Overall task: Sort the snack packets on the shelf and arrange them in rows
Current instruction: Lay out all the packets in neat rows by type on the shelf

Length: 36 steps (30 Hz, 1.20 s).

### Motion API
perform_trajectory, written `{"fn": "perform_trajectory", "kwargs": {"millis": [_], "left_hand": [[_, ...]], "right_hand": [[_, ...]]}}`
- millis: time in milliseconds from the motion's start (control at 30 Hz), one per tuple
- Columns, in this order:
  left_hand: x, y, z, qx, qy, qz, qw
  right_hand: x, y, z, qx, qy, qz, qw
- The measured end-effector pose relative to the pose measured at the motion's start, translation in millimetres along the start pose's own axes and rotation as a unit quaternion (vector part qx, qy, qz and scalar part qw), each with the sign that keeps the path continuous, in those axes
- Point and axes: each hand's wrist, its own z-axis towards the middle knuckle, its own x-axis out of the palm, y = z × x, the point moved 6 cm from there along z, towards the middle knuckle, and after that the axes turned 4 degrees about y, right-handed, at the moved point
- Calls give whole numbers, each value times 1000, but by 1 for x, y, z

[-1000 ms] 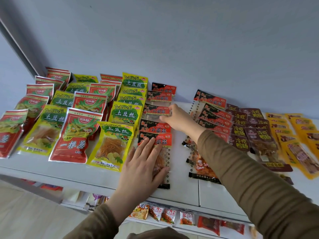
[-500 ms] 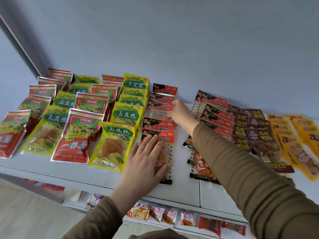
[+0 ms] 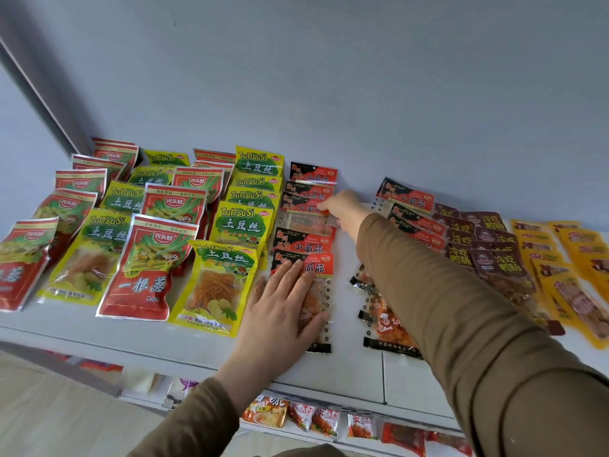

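Note:
Snack packets lie in rows on the white shelf (image 3: 346,374). A middle row of black-and-red packets (image 3: 301,244) runs front to back. My left hand (image 3: 280,308) rests flat, fingers straight, on the front black-and-red packet (image 3: 318,298). My right hand (image 3: 344,211) reaches far back and pinches the edge of a black-and-red packet (image 3: 303,206) in that same row; its fingertips are partly hidden. A second row of black-and-red packets (image 3: 407,197) lies just right of my right arm.
Red packets (image 3: 148,268) and yellow-green packets (image 3: 214,285) fill the left rows. Dark brown packets (image 3: 494,255) and orange-yellow packets (image 3: 573,258) fill the right. The wall stands right behind the rows. A lower shelf holds more small packets (image 3: 316,420).
My right hand has moved farther back along the middle row, pushing a black-and-red packet toward the wall. My left hand has stayed on the front packet.

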Motion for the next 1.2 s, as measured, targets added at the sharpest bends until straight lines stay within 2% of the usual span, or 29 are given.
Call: {"fn": "perform_trajectory", "kwargs": {"millis": [100, 233, 333, 467, 567, 667, 833, 967, 1033, 1133, 1200], "left_hand": [[-1, 0, 2, 2, -1, 8, 1000], [-5, 0, 10, 5, -1, 29, 1000], [-4, 2, 8, 3, 1, 17, 1000], [-1, 5, 2, 8, -2, 8, 1000], [0, 5, 2, 8, -1, 3, 1000], [0, 4, 3, 6, -1, -3, 1000], [0, 4, 3, 8, -7, -10, 1000], [-1, 4, 3, 11, -15, -5, 1000], [-2, 3, 3, 13, -17, -6, 1000], [-2, 3, 2, 13, -18, -7, 1000], [-2, 4, 2, 12, -14, -3, 1000]], "right_hand": [[0, 3, 4, -38, -12, -37, 999], [-9, 11, 2, -111, -88, -61, 988], [-15, 12, 2, -112, -96, -80, 986], [-32, 31, -16, -179, -142, -195, 954], [-37, 40, -31, -193, -84, -316, 925], [-30, 30, -37, -143, 2, -443, 885], [-17, 12, -39, -77, 59, -505, 858], [-20, 12, -37, -75, 59, -490, 866], [-23, 13, -37, -98, 48, -440, 891], [-30, 17, -35, -130, 13, -304, 944], [-33, 17, -29, -139, -14, -246, 959]]}}
